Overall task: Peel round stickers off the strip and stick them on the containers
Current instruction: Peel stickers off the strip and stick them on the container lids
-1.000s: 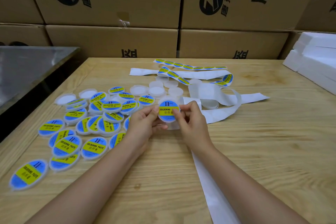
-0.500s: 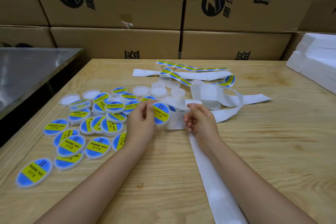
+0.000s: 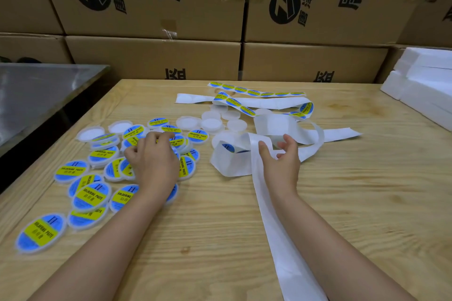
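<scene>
Left hand (image 3: 152,161) moved onto labelled containers (image 3: 89,197), grip untellable; right hand (image 3: 281,165), fingers apart, back at sticker strip (image 3: 232,166) for next peel.

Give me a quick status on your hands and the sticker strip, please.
Left hand down on the labelled containers, grip hidden. Right hand open, thumb on the backing strip. Next stickers unpeeled on the loop; unlabelled containers just beyond it.
</scene>
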The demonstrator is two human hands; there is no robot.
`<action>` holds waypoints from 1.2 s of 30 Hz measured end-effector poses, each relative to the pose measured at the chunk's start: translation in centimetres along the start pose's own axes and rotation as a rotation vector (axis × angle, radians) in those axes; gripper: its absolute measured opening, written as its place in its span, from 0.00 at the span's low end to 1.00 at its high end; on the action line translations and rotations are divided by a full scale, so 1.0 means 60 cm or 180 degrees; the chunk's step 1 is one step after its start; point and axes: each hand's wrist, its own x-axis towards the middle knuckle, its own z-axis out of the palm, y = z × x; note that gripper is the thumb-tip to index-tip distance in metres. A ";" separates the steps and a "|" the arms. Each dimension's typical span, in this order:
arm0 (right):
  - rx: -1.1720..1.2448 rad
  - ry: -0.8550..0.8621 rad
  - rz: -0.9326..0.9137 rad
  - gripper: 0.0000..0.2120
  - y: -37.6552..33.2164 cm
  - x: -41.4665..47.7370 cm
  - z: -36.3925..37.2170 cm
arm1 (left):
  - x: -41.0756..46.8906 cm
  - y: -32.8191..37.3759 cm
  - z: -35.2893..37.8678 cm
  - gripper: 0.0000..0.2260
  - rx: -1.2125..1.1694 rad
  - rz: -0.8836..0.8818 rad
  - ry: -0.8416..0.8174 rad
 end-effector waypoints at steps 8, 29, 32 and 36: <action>0.0812 -0.0264 0.0011 0.19 -0.011 -0.002 -0.013 | -0.030 0.068 -0.031 0.19 -0.1657 0.1443 -0.0101; 0.2162 -0.2026 -0.0115 0.36 -0.027 -0.024 -0.016 | -0.039 0.107 -0.010 0.11 -0.4681 -0.1093 -0.2164; 0.2067 -0.2207 -0.0203 0.36 -0.030 -0.029 -0.020 | -0.034 0.102 -0.007 0.13 -0.4878 -0.1481 -0.1789; 0.1692 -0.2064 -0.0387 0.35 -0.029 -0.033 -0.019 | -0.031 0.097 -0.013 0.17 -0.4559 -0.1087 -0.1426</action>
